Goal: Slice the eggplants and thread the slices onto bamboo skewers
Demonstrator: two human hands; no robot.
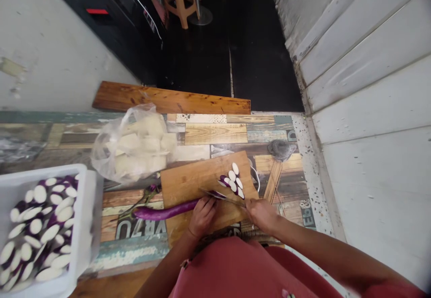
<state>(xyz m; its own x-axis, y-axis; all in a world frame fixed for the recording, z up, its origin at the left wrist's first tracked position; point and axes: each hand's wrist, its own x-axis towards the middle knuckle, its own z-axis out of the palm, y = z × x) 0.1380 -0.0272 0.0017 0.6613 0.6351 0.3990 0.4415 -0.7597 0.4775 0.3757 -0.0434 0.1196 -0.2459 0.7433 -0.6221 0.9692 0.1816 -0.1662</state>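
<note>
Pinning a long purple eggplant (164,211) to the rectangular wooden cutting board (188,181) with the left hand (202,215), fingers curled over it. Gripping a steel knife (222,195) tight in the right hand (261,212), blade at the cut end. Little heap of white oval slices (233,181) just beyond. All on a patchwork wood-print tabletop (215,134), clear plastic bag of pale chunks (134,147) behind, white plastic tub (84,226) of slices far left. Dark floor (259,55) past that, white plank wall (370,87) on the right.

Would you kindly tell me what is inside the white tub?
The white tub holds heaped eggplant slices, white flesh with purple skin. The slices cover its bottom, hiding anything beneath.
</note>
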